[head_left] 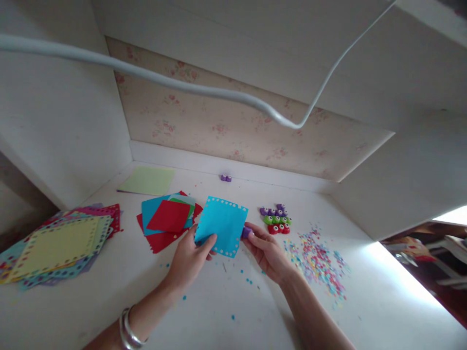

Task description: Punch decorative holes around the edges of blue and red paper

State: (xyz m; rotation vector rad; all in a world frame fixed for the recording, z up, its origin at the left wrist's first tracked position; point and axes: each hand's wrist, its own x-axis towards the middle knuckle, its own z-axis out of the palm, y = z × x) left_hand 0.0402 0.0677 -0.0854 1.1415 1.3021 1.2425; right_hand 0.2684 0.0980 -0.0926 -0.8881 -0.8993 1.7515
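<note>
My left hand (192,253) grips a blue paper square (222,226) by its lower left side, thumb on top. Small punched shapes run along the top, left and bottom edges of the sheet. At its right edge, my right hand (268,250) is closed around a small purple craft punch (247,232), which meets the paper there. The fingers partly hide the punch. Right of that hand, several purple punches (272,212), green punches (277,220) and red punches (279,228) stand in rows.
Punched papers (58,243) are piled at the left. Red and blue sheets (170,216) lie beside my left hand, with pale green paper (148,180) behind. Two purple punches (226,178) sit by the back wall. Confetti (319,262) is scattered at right. A white cable (204,90) hangs across the front.
</note>
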